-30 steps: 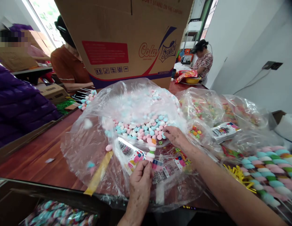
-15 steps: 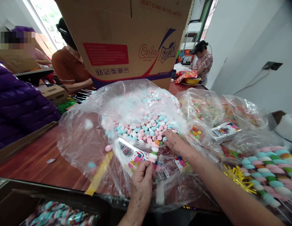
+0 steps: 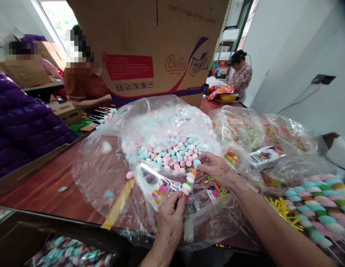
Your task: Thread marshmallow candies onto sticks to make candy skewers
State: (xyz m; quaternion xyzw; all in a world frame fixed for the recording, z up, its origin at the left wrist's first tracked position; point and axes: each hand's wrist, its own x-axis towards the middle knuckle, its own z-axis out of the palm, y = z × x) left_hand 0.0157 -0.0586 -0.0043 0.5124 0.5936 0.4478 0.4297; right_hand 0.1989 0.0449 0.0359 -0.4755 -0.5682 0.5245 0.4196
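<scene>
Candy skewer (image 3: 189, 180) pinched in left hand (image 3: 169, 218), right hand (image 3: 216, 168) pinching blue candy (image 3: 197, 162) at its tip.

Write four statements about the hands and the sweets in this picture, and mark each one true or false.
1. The left hand holds a skewer of sweets by its lower end. True.
2. The right hand lies flat and empty on the table. False: it pinches a blue sweet at the skewer's tip.
3. The loose sweets in the clear bag are all red. False: they are pink, blue and white.
4. A cardboard box stands behind the bag. True.
</scene>
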